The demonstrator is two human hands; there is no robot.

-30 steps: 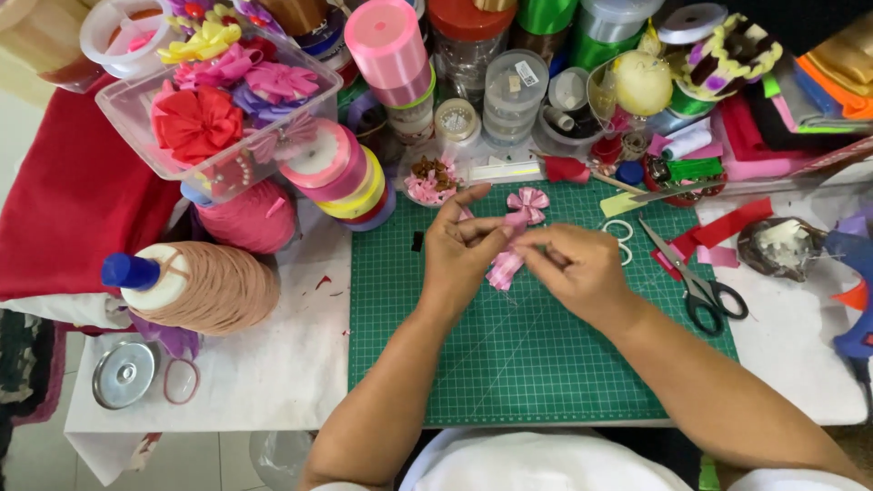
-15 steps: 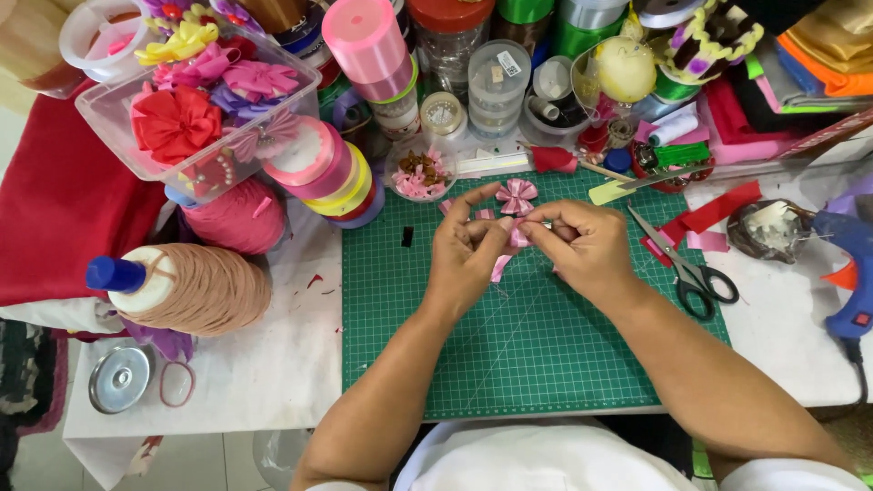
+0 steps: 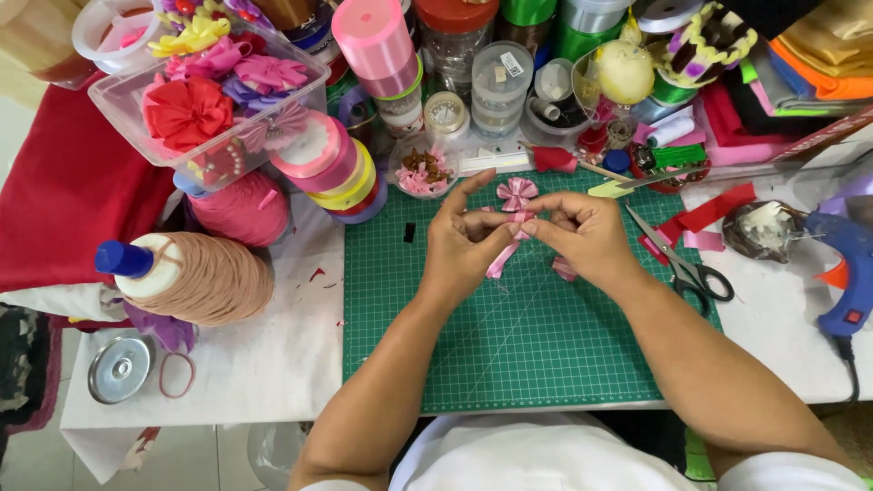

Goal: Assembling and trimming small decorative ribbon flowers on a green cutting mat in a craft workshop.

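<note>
Over the far half of a green cutting mat (image 3: 509, 345), my left hand (image 3: 462, 245) and my right hand (image 3: 589, 235) meet fingertip to fingertip. Both pinch a strip of pink ribbon (image 3: 503, 255) that hangs down between them, folded at the top. A finished pink ribbon bow (image 3: 517, 192) lies on the mat just beyond my fingers. Another small pink ribbon piece (image 3: 564, 269) lies partly under my right hand.
Scissors (image 3: 684, 262) lie to the right of my right hand, beside red ribbon scraps (image 3: 700, 218). A blue glue gun (image 3: 846, 273) rests at the far right. Ribbon spools (image 3: 332, 168), a clear box of fabric flowers (image 3: 214, 86), jars and a cone of tan thread (image 3: 195, 277) crowd the back and left.
Both hands have drawn closer together and shifted slightly toward the mat's far edge, folding the pink ribbon strip between the fingertips. The camera view has dropped a little.
</note>
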